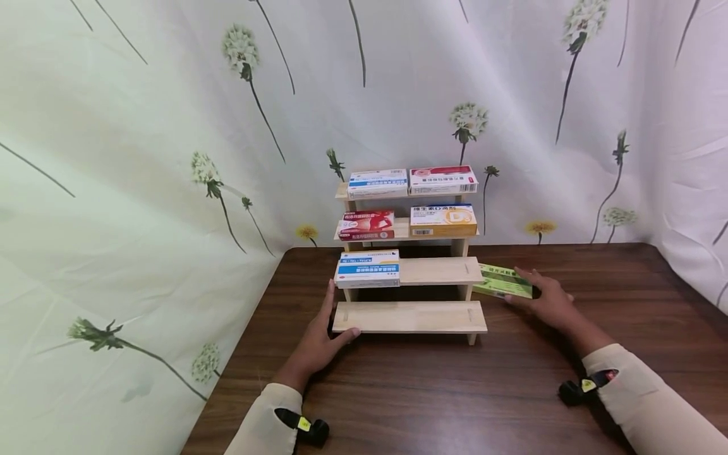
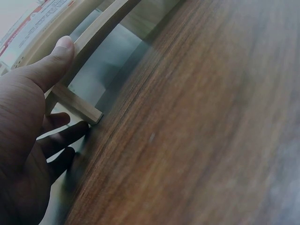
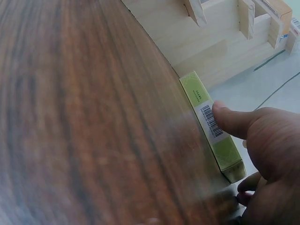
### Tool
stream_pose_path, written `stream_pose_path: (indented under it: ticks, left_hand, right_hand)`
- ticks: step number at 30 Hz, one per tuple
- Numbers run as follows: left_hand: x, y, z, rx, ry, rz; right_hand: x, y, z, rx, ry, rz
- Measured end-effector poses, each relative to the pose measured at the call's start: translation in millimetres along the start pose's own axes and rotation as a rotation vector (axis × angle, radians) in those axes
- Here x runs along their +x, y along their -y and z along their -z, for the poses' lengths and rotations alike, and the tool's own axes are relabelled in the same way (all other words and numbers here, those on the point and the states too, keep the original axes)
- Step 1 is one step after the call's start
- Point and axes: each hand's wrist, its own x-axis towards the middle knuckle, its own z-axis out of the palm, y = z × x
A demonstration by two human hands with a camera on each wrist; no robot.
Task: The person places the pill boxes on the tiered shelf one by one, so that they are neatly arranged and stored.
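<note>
A four-step wooden display rack stands on the brown table. My left hand is at its left end, thumb on the lowest board's front edge and the other fingers stretched along the side. In the left wrist view, the thumb rests on the board and the lower fingers spread loosely beside a rack leg. My right hand pinches a green medicine box right of the rack, thumb on the near side by the barcode. The box lies low at the table, its left end close to the rack's side.
The top step carries a blue-and-white box and a red-and-white box. Below are a red box and an orange-and-white vitamin D box. Another blue-and-white box lies left on the third step. A flowered curtain hangs behind.
</note>
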Motion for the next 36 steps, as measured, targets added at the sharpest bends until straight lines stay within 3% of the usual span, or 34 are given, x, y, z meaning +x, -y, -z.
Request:
stream_pose_path:
  ticks: [14,36]
  left_hand:
    - [-0.9,0.3,0.4,-0.007,-0.008,-0.017]
    - [-0.8,1.4,-0.4,-0.008,-0.007,-0.014]
  right_hand:
    - [-3.4,0.0,-0.8,-0.028,-0.031,0.042]
    - [-3.8,-2.1,-1.7,-0.041,-0.064,0.039]
